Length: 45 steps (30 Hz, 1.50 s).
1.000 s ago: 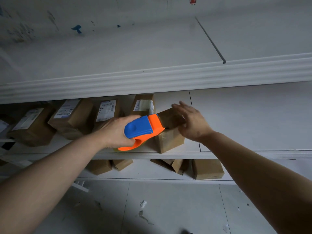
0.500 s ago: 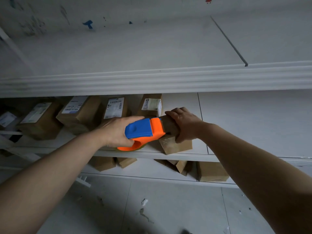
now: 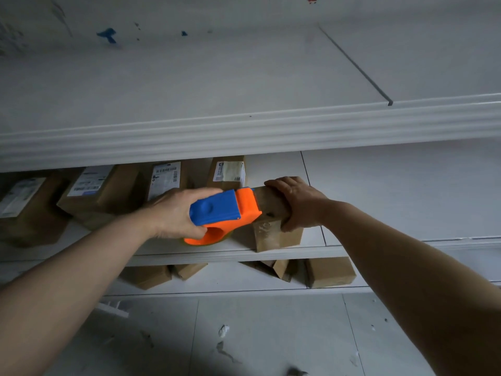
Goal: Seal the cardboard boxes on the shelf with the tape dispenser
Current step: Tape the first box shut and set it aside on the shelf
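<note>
A small brown cardboard box (image 3: 272, 236) stands at the front edge of the middle white shelf (image 3: 379, 248). My right hand (image 3: 299, 203) grips it from the right side and top. My left hand (image 3: 177, 214) holds a blue and orange tape dispenser (image 3: 223, 213), whose orange front end presses against the box's top left edge. Several more brown boxes with white labels, such as one (image 3: 230, 173) just behind the dispenser, stand further back on the same shelf to the left.
A white upper shelf (image 3: 244, 131) overhangs the work area. On the lower shelf stand more brown boxes (image 3: 329, 272). The grey tiled floor (image 3: 244, 335) below carries scraps of debris.
My right hand went from hovering open over the box to clamping it. The dispenser stays against the box. The camera view shifted slightly.
</note>
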{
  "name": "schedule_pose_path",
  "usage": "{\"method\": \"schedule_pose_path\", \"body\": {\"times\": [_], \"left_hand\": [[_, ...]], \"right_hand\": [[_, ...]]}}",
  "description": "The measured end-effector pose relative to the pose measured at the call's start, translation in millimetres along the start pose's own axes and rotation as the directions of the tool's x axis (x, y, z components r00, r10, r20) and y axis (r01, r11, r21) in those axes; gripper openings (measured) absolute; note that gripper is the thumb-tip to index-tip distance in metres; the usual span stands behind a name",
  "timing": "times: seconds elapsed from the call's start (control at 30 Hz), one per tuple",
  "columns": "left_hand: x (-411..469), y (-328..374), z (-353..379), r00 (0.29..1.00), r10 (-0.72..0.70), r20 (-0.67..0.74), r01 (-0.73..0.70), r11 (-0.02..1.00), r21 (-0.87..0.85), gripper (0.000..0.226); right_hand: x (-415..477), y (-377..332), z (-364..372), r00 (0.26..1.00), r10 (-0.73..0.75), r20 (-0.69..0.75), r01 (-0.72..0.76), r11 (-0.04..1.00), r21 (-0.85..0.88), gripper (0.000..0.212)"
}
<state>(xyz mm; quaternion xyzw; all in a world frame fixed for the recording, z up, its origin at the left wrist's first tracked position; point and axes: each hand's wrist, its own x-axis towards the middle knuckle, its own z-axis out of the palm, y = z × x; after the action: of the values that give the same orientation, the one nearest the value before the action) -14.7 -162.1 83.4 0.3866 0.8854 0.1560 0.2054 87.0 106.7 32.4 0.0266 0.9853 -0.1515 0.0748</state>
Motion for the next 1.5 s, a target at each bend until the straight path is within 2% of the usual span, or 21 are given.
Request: {"method": "schedule_pose_path", "body": {"times": [0.23,0.53,0.7,0.8,0.87,0.97,1.13,1.17,1.23,1.3,1.33,1.43,1.5], "left_hand": [[-17.0,-22.9,-37.7,0.999,-0.036,-0.02,0.038,0.994,0.1,0.084],[-10.6,-32.7,-15.5,0.997,-0.065,0.049,0.061,0.995,0.084,0.083],[-2.2,-18.8,3.6,0.998,-0.035,0.051,0.029,0.993,0.118,0.076],[4.2,-15.5,16.6,0.998,-0.025,0.053,0.021,0.998,0.061,0.073],[5.9,-16.0,21.6,0.999,-0.013,0.053,0.011,0.999,0.039,0.07],[5.0,-17.8,22.6,0.999,0.006,0.05,-0.006,1.0,0.011,0.069],[0.7,-16.5,23.0,1.0,-0.02,0.024,0.019,0.999,0.045,0.087],[-1.5,-14.7,19.3,0.999,-0.029,0.014,0.029,0.999,0.042,0.089],[-5.3,-7.6,7.2,0.998,-0.016,-0.052,0.017,1.0,0.004,0.092],[-5.2,4.1,-3.4,0.991,0.027,-0.128,-0.027,1.0,0.004,0.095],[-2.5,11.7,-5.7,0.99,0.056,-0.127,-0.051,0.998,0.042,0.096],[10.5,36.4,1.0,0.994,0.103,-0.031,-0.095,0.977,0.189,0.094],[19.7,49.2,5.4,0.994,0.11,-0.023,-0.102,0.97,0.222,0.092]], "right_hand": [[6.9,-2.6,-3.6,0.998,0.051,0.026,-0.049,0.997,-0.061,0.115],[4.3,-9.5,-2.9,0.997,0.07,0.027,-0.066,0.99,-0.122,0.115],[-4.8,-16.6,3.7,0.996,0.079,0.037,-0.063,0.946,-0.317,0.112],[-10.8,-34.9,11.8,1.0,-0.005,-0.005,0.002,0.893,-0.45,0.116],[-10.6,-43.6,14.1,0.999,-0.006,0.034,0.019,0.917,-0.398,0.117],[-1.6,-51.5,7.7,0.991,0.069,0.116,-0.023,0.932,-0.362,0.118],[11.9,-66.3,3.1,0.996,0.086,0.033,-0.072,0.948,-0.31,0.111],[10.5,-61.9,-0.9,0.997,0.073,-0.008,-0.073,0.969,-0.236,0.115],[3.4,-45.0,-9.0,0.992,0.063,-0.109,-0.055,0.995,0.078,0.122],[-7.9,-22.7,-6.5,0.984,0.084,-0.159,-0.015,0.92,0.393,0.122],[-14.7,-12.3,-0.5,0.985,0.108,-0.135,-0.031,0.877,0.479,0.119],[-29.2,11.2,21.3,0.986,0.164,0.01,-0.138,0.794,0.592,0.117],[-31.2,24.0,25.1,0.982,0.189,0.02,-0.172,0.84,0.515,0.121]]}}
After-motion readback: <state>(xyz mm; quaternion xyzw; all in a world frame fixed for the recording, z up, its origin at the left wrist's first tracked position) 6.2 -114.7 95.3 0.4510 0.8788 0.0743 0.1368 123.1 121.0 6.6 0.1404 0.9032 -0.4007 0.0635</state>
